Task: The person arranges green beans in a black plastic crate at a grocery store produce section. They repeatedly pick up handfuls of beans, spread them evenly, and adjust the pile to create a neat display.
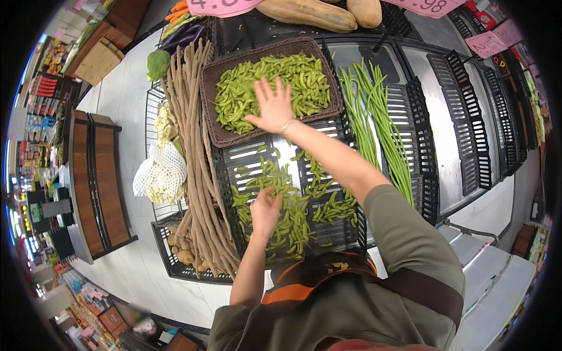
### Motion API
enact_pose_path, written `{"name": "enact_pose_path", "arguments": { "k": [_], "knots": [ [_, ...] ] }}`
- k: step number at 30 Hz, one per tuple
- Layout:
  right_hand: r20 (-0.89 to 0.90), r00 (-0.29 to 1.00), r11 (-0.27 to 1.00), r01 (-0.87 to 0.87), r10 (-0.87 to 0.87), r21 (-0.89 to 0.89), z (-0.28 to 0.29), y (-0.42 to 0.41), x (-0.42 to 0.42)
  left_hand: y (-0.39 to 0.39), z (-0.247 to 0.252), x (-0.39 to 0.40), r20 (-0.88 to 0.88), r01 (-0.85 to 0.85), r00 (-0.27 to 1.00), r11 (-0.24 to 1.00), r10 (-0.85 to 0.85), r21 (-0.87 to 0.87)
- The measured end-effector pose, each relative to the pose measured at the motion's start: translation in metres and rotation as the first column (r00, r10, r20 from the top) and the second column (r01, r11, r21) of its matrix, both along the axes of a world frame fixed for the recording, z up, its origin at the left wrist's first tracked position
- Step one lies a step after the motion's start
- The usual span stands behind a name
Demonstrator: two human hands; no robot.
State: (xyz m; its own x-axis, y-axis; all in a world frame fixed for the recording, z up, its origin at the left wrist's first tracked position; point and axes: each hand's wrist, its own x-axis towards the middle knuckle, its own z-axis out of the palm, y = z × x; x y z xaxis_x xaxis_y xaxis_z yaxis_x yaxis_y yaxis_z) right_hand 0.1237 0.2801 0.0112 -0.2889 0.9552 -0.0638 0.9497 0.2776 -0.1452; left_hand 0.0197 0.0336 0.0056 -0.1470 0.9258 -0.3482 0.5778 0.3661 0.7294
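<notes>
A brown woven basket (pixel 224 139) is filled with green edamame pods (pixel 307 83). My right hand (pixel 275 107) lies over the basket's heap, palm down with spread fingers, a thin bracelet at the wrist. Nearer my body, loose pods (pixel 292 219) are scattered over black slatted trays (pixel 325 131). At their left part is my left hand (pixel 265 208), its fingers bent among the pods; whether it grips any cannot be made out.
Long brown yam roots (pixel 191 131) lie left of the basket, beside netted cauliflower (pixel 162 173), broccoli (pixel 158 65) and a potato crate (pixel 169 263). Long green beans (pixel 386 127) lie to the right. Squashes (pixel 311 15) and pink price signs (pixel 485 44) are at the back.
</notes>
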Motion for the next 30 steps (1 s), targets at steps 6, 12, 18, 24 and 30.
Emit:
{"name": "enact_pose_path", "arguments": {
  "k": [6,12,18,24,30],
  "knots": [
    [0.009,0.975,0.975,-0.221,0.221,0.021,0.000,-0.005,-0.051,-0.026,0.001,0.006,0.014,0.000,1.000,0.999,0.001,-0.032],
    [-0.063,0.892,0.895,-0.446,0.447,0.030,-0.009,-0.028,-0.024,-0.038,-0.004,0.008,0.063,-0.015,0.998,0.999,0.017,-0.038],
    [-0.116,0.901,0.887,-0.376,0.417,0.268,-0.021,-0.035,0.051,-0.048,-0.010,0.006,0.113,-0.034,0.993,0.999,0.036,-0.022],
    [-0.346,0.907,0.903,-0.078,0.241,0.423,-0.025,-0.050,0.104,-0.055,-0.007,0.002,0.155,-0.076,0.984,0.993,0.089,-0.086],
    [-0.506,0.817,0.879,-0.004,0.278,0.476,-0.019,-0.055,0.090,-0.062,-0.008,-0.003,0.232,-0.153,0.954,0.974,0.190,-0.168]
  ]
}}
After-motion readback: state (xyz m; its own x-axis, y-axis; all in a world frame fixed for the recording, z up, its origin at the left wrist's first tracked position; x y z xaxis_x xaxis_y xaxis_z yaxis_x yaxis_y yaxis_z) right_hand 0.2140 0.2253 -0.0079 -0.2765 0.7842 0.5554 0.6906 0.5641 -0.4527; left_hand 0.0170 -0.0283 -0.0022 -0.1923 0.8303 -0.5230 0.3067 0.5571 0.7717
